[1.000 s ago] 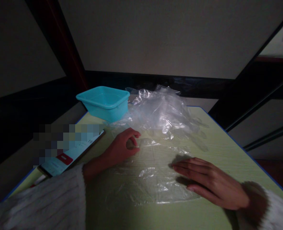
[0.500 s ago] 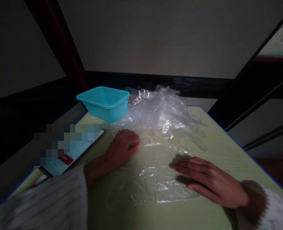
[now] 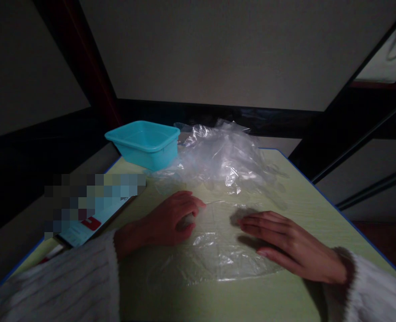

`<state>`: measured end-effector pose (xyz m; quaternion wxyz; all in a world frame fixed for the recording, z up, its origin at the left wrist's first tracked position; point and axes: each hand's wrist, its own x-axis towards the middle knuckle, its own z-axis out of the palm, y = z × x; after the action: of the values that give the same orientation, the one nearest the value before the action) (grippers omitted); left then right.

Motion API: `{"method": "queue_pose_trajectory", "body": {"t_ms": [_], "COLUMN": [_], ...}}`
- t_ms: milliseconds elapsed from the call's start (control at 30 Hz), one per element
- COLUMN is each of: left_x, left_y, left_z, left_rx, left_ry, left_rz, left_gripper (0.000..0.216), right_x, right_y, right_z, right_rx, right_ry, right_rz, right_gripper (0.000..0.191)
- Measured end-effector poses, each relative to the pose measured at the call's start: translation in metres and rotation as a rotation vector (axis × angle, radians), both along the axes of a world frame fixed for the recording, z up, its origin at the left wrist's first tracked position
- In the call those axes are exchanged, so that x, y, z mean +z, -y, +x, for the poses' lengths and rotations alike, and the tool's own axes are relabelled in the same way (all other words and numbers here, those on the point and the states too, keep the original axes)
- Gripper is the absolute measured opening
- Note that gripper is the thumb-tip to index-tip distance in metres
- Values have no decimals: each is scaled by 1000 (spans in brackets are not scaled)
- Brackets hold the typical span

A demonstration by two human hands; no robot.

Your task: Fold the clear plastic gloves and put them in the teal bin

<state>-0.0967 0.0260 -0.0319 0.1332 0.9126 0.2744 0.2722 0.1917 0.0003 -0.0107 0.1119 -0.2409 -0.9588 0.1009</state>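
Note:
A clear plastic sheet [image 3: 214, 255] lies flat on the light green table [image 3: 318, 210] in front of me. My left hand [image 3: 171, 219] rests on the sheet's upper left part with its fingers curled and pinched on the plastic edge. My right hand [image 3: 285, 246] lies flat on the sheet's right side, fingers stretched out and pointing left, pressing it down. Both wrists are in white knitted sleeves. The room is dim.
A heap of crumpled clear plastic [image 3: 224, 156] lies at the table's far end. A turquoise plastic tub [image 3: 144, 143] stands at the far left corner. A phone with a lit screen [image 3: 87, 223] lies at the left edge. A wall stands behind the table.
My left hand has moved nearer and slightly right along the sheet, fingers still curled on the plastic. My right hand has shifted a little left and up. The view has dipped slightly.

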Motion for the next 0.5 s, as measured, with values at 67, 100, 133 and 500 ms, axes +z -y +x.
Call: {"method": "queue_pose_trajectory", "body": {"t_ms": [67,100,133,500], "left_x": [2,3,4,-1], "left_y": [2,2,2,2], "left_z": [-1,-1,-1,1], "left_rx": [-24,-35,-42,-38], "left_ry": [-33,-47,-61,-156], "left_rz": [-41,-51,-57,-14], "left_gripper": [18,24,28,41], "right_x": [5,6,7,-12], "right_y": [-3,-5,-7,-13], "right_z": [-8,-13,-19,-40], "right_rx": [-33,-47,-54,-92], "right_ry": [6,11,14,37], "right_rz": [-11,-15,-17,-10], "right_gripper": [40,41,43,59]}}
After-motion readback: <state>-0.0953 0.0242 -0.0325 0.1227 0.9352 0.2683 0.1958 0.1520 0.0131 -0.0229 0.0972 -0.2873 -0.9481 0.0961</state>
